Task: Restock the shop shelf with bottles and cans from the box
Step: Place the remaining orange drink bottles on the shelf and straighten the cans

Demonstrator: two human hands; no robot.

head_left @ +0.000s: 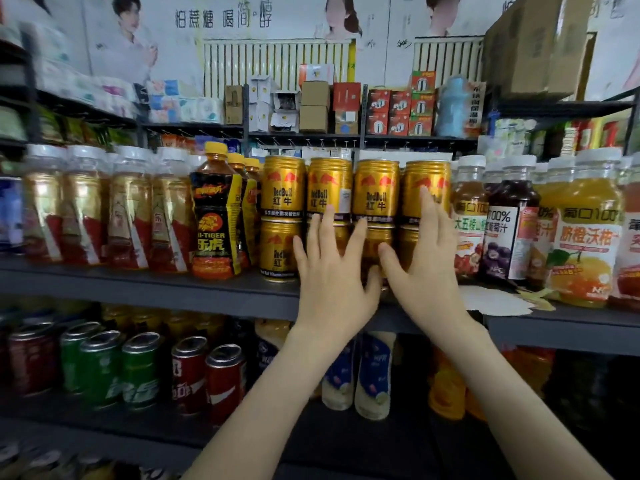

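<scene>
Head view: pressing left hand point(332, 271) and right hand point(426, 261), fingers straight and spread, gripping nothing, against gold cans point(375, 188) stacked two high just right of the Hi-Tiger bottle point(214, 216). Could topple the upper row if shoved unevenly.

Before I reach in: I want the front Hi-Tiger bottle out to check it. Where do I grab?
Likely the neck under the yellow cap, from the front. The Hi-Tiger bottle stands upright at the shelf edge, body hemmed by bottles and gold cans; its neck stands free.
</scene>
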